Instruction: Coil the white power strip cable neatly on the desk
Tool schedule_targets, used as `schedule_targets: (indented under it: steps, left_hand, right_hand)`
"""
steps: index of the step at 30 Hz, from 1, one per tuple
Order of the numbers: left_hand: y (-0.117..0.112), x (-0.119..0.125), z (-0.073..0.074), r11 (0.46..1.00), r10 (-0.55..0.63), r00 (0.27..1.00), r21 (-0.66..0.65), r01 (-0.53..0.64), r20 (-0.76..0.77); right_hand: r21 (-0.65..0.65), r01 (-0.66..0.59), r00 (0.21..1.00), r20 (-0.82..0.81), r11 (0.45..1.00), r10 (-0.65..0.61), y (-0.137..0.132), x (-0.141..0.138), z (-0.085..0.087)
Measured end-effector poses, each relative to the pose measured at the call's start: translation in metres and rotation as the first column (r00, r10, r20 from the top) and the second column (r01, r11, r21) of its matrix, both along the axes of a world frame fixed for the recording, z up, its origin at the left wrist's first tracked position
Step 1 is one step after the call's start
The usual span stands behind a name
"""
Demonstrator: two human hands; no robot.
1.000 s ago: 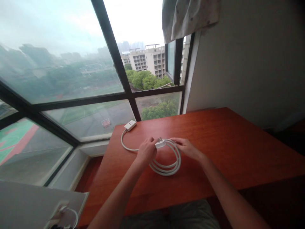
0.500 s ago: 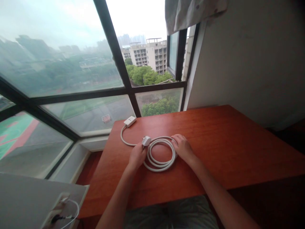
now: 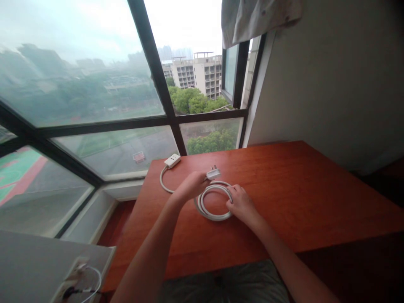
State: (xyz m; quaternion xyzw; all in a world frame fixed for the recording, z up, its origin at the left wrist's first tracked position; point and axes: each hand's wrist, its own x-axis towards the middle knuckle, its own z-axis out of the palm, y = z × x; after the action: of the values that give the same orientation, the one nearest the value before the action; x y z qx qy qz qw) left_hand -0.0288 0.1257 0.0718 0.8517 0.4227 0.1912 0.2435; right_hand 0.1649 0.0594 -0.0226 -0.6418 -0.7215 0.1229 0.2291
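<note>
A white extension cord [image 3: 217,217] is wound in several loops on the reddish wooden table. My left hand [image 3: 195,184] grips the cord's white plug [image 3: 213,174] above the far left side of the loops, its prongs pointing away from me. Closed around the right side of the coil is my right hand [image 3: 241,202], thumb inside the loop and fingers on the cord. A stretch of cord runs left from behind my left wrist and curves up to the socket block [image 3: 172,160], which lies at the table's far left corner.
The wooden table [image 3: 284,189] meets a window with dark frames [image 3: 126,123] at its far side. A wall [image 3: 315,84] stands to the right, and a grey curtain [image 3: 252,21] hangs above. At lower left, a wall outlet [image 3: 74,273] has cables plugged in.
My left hand has moved right and slightly away with the plug, which now points away from me. My right hand keeps hold of the coil, its thumb now showing inside the loop.
</note>
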Motion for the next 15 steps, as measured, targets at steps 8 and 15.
schedule_targets:
  steps: [8, 15]
  left_hand:
    - [0.004, 0.006, 0.021, 1.0, 0.012, 0.999, 0.028, -0.011, -0.05]
    - [-0.004, -0.004, -0.004, 0.99, 0.017, 0.983, -0.143, 0.009, 0.181]
  right_hand:
    - [-0.021, -0.09, 0.833, -0.55, 0.996, 0.064, 0.006, 0.005, 0.034]
    - [0.006, -0.182, 0.841, -0.518, 0.983, 0.159, 0.026, 0.011, 0.039]
